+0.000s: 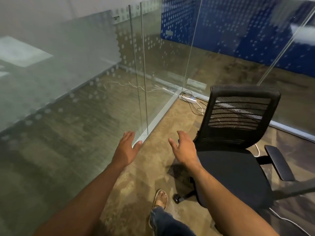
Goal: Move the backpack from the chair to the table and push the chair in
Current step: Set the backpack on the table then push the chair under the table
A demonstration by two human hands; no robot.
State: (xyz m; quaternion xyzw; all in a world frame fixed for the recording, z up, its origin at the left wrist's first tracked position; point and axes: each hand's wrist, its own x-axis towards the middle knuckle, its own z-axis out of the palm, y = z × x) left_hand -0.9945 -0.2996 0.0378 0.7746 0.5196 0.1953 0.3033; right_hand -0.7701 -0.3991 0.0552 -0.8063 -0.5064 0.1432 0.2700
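Note:
A black office chair (pixel 238 167) with a mesh back stands at the right on the brown floor, its seat bare. No backpack and no table are in view. My right hand (pixel 184 149) hovers with spread fingers just left of the chair's seat and backrest, holding nothing. My left hand (pixel 127 147) is stretched forward, fingers apart, near the bottom edge of a glass partition (pixel 153 74). Neither hand touches the chair.
Glass walls with frosted dots run along the left and back. A white power strip (pixel 188 99) with tangled cables lies on the floor behind the chair. A white cable (pixel 288 220) trails at the lower right. My foot in a sandal (pixel 161 199) steps forward near a chair caster (pixel 177 196).

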